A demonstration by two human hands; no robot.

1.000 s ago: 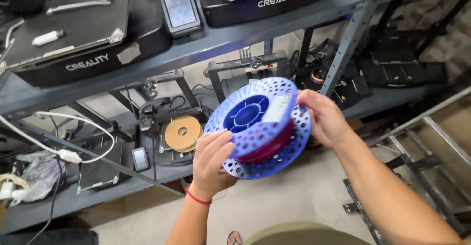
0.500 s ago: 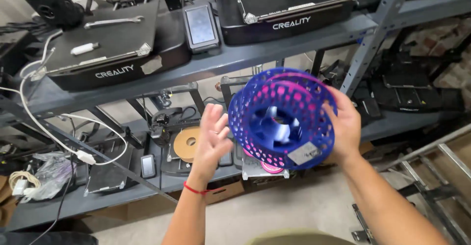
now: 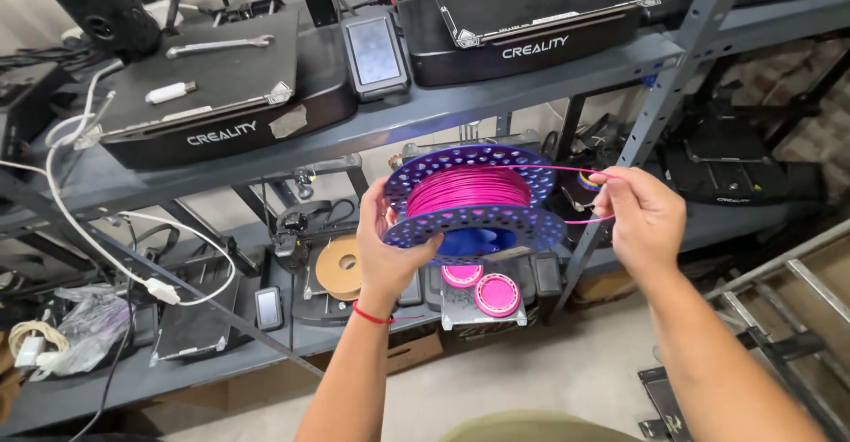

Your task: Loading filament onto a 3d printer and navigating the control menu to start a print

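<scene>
left hand point(image 3: 390, 252): fingers gripping blue perforated plastic spool point(image 3: 474, 198) of magenta filament, held before grey metal shelf point(image 3: 372, 127) | right hand point(image 3: 642, 216): fingers pinched on loose magenta filament strand point(image 3: 567, 169) beside spool

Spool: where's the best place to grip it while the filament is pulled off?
Probably the spool by its blue flange rims, from the left, as the left hand does. That leaves the filament free toward the right hand.
</scene>
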